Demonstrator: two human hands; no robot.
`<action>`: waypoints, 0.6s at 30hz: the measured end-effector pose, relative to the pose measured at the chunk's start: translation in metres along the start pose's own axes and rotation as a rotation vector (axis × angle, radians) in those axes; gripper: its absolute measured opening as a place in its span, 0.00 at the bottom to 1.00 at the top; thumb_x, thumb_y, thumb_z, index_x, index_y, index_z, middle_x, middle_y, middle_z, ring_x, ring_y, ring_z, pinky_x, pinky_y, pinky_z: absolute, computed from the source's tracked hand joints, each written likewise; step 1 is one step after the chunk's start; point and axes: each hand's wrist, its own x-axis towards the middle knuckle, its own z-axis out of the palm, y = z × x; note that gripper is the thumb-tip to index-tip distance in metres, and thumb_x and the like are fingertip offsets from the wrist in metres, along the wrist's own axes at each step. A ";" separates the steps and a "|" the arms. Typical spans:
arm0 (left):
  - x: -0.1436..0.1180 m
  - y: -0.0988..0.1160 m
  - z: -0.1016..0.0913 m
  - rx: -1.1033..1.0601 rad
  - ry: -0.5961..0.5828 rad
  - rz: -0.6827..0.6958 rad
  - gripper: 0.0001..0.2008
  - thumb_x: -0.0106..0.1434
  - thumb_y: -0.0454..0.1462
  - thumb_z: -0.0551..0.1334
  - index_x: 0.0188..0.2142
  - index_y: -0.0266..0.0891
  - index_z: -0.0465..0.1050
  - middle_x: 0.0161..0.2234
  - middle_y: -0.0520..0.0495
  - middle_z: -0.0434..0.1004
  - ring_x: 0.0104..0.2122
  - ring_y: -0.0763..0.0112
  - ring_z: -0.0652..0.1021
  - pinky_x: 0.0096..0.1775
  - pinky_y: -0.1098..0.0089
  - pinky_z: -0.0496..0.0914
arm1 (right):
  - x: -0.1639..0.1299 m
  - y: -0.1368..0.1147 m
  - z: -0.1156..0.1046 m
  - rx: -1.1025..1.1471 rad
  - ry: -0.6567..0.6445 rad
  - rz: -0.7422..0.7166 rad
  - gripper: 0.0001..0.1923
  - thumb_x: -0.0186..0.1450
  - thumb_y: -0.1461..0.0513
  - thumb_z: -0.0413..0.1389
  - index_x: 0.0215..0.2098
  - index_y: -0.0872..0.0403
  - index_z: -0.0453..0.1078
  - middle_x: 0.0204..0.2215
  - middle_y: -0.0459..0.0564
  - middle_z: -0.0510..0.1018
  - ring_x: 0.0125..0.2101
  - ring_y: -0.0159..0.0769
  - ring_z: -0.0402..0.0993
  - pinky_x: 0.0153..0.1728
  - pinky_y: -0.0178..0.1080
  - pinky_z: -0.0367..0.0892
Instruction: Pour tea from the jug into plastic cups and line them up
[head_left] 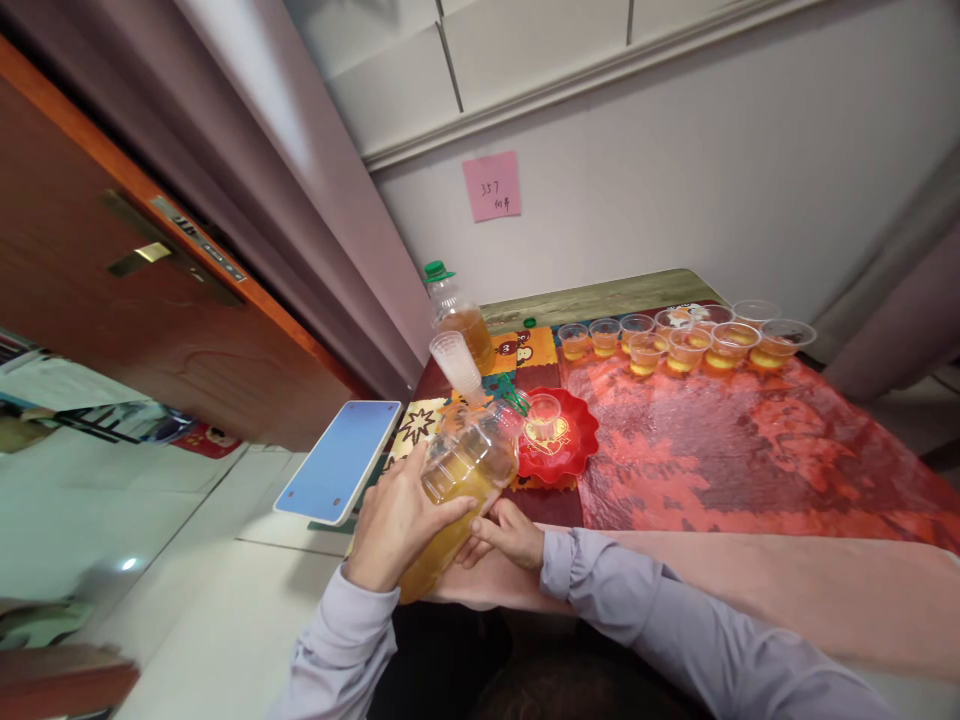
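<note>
Near the table's [600,298] front-left corner, the left hand [394,525] wraps a tilted bottle [457,490]; its neck points away toward the cup [543,415] on the red plate [581,445]. Right hand's [508,535] fingertips support it underneath.

We are seeing clear glossy plastic bottle [465,470], amber liquid showing through. Small cups [646,352] looking thin transparent plastic. Red dish [577,440] shining, glossy plastic. Red sheet [720,440] over worktop [600,297] gleaming, crinkled film; worktop edge showing matt wood grain. Sleeves [675,620] looking soft matt cloth. Pink note [492,186] being matt paper. Door [112,300] showing polished wood, brass-like metal handle [142,257].
</note>
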 end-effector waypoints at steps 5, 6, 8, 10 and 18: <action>0.001 0.006 -0.005 0.005 -0.036 -0.014 0.40 0.55 0.58 0.69 0.62 0.45 0.67 0.49 0.43 0.84 0.47 0.49 0.83 0.41 0.61 0.72 | 0.000 0.000 0.000 0.008 -0.007 -0.006 0.43 0.57 0.33 0.64 0.50 0.62 0.75 0.36 0.61 0.84 0.35 0.43 0.84 0.40 0.46 0.80; 0.001 0.008 -0.007 0.007 -0.054 -0.026 0.41 0.55 0.58 0.69 0.63 0.45 0.67 0.50 0.42 0.84 0.48 0.49 0.83 0.41 0.61 0.72 | 0.000 0.000 0.000 0.008 -0.007 -0.008 0.44 0.57 0.33 0.64 0.50 0.62 0.75 0.36 0.61 0.84 0.35 0.43 0.84 0.40 0.46 0.80; 0.002 0.011 -0.011 0.014 -0.093 -0.054 0.41 0.56 0.58 0.69 0.64 0.44 0.65 0.52 0.41 0.83 0.50 0.49 0.82 0.43 0.61 0.72 | 0.000 0.001 -0.001 0.010 -0.005 -0.011 0.44 0.57 0.33 0.64 0.50 0.63 0.75 0.36 0.62 0.84 0.34 0.43 0.84 0.39 0.46 0.80; 0.002 0.014 -0.014 0.022 -0.123 -0.069 0.40 0.57 0.57 0.68 0.64 0.43 0.65 0.53 0.40 0.82 0.51 0.48 0.82 0.44 0.61 0.71 | 0.000 0.002 0.000 0.015 -0.003 -0.015 0.45 0.57 0.33 0.64 0.50 0.63 0.74 0.36 0.62 0.84 0.34 0.43 0.84 0.39 0.46 0.80; 0.005 0.019 -0.017 0.054 -0.160 -0.080 0.40 0.57 0.56 0.68 0.64 0.41 0.64 0.52 0.37 0.81 0.51 0.47 0.81 0.47 0.59 0.71 | 0.000 0.003 -0.001 0.029 -0.009 -0.009 0.43 0.58 0.33 0.63 0.48 0.63 0.75 0.36 0.63 0.84 0.34 0.43 0.84 0.42 0.49 0.80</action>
